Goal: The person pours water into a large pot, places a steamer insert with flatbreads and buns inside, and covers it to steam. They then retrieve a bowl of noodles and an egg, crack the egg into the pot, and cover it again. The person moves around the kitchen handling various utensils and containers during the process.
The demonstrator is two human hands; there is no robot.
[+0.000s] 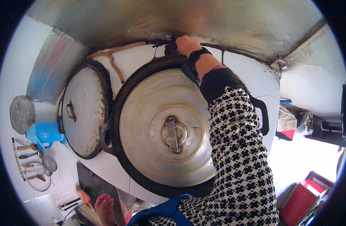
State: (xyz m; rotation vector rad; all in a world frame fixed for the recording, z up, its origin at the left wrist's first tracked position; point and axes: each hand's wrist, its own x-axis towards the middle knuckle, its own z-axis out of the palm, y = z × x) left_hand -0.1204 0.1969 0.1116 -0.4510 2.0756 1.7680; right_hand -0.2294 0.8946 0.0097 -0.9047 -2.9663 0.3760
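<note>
A big round metal lid with a flat strap handle covers a dark-rimmed pan built into a white tiled stove. My right hand reaches past the lid's far edge, its fingers bent onto a dark object against the back wall; whether it grips this is not visible. Under my right wrist lies a black handle, resting at the lid's edge. My left hand hangs low at the lower left, fingers curled, apart from the stove; no held thing shows. To the left stands a smaller pan with a whitish, stained lid.
A forked wooden stick lies on the tiles behind the pans. A blue plastic jug, a perforated metal disc and a skimmer are at the left wall. A red box stands at lower right. The large pan's loop handle sticks out rightward.
</note>
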